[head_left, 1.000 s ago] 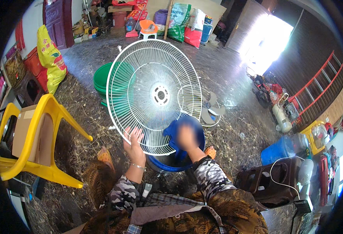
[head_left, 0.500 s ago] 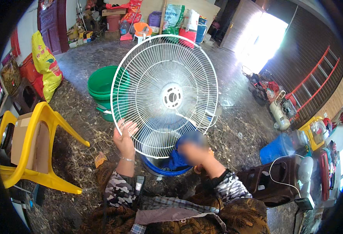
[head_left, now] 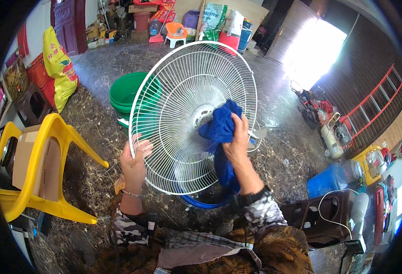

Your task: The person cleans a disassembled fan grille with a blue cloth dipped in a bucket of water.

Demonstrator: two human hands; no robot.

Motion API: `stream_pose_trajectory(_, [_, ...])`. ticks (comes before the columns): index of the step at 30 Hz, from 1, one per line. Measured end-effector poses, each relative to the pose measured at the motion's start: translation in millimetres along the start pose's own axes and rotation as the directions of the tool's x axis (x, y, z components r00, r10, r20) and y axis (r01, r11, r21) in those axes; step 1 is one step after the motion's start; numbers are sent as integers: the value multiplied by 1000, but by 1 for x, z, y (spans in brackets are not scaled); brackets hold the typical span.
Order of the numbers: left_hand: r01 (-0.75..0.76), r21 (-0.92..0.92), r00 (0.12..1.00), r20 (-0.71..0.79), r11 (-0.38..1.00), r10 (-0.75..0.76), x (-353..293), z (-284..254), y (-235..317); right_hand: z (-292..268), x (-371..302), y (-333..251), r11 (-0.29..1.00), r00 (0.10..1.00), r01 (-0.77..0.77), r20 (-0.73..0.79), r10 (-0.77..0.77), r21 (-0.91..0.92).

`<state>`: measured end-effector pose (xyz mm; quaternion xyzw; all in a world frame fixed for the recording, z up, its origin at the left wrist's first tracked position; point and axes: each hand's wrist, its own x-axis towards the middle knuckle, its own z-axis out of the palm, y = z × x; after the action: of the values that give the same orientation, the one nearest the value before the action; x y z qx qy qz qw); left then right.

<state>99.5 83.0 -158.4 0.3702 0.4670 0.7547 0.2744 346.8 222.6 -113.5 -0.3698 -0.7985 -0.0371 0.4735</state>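
A round white wire fan grille (head_left: 178,105) stands tilted up in front of me. My left hand (head_left: 134,165) grips its lower left rim, fingers wrapped round the wires. In my right hand (head_left: 238,142) is a blue cloth (head_left: 223,123), bunched and pressed against the grille just right of its hub; a loose end hangs down below. Behind the grille's lower part sits a blue basin (head_left: 205,203), mostly hidden, with only its near rim plainly showing.
A green bucket (head_left: 125,93) stands behind the grille at left. Nearer on the left is a yellow plastic chair (head_left: 50,169) with a cardboard box (head_left: 32,155). To the right lie a dark brown stool (head_left: 317,212) and a blue bucket (head_left: 324,178). A red ladder (head_left: 377,102) leans at far right.
My right hand has moved up from the basin to the grille's middle with the blue cloth. My left hand and the grille's lower left edge have shifted slightly left.
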Motion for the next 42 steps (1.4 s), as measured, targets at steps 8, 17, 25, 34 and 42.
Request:
stream_pose_trajectory(8, [66,114,996,-72,991,-58,6,-9,0,110,-126,81,941,895,-262,312,320,-216])
stream_pose_trajectory(17, [136,67,982,-140,988,-125,14,-3,-5,39,-102,72,801,466,325,822,327,-502])
stream_pose_trajectory(25, [-32,336,992,-105,941,71,18,-4,-6,7,-39,26,981,971,-172,182,153,92])
stream_pose_trajectory(34, [-23,344,999,-33,939,36,4,-4,12,124,5,76,982,979,162,144,-147,-101])
stream_pose_trajectory(42, [-47,270,988,-128,962,85,3,-5,9,80,-113,179,718,812,194,520,266,-669])
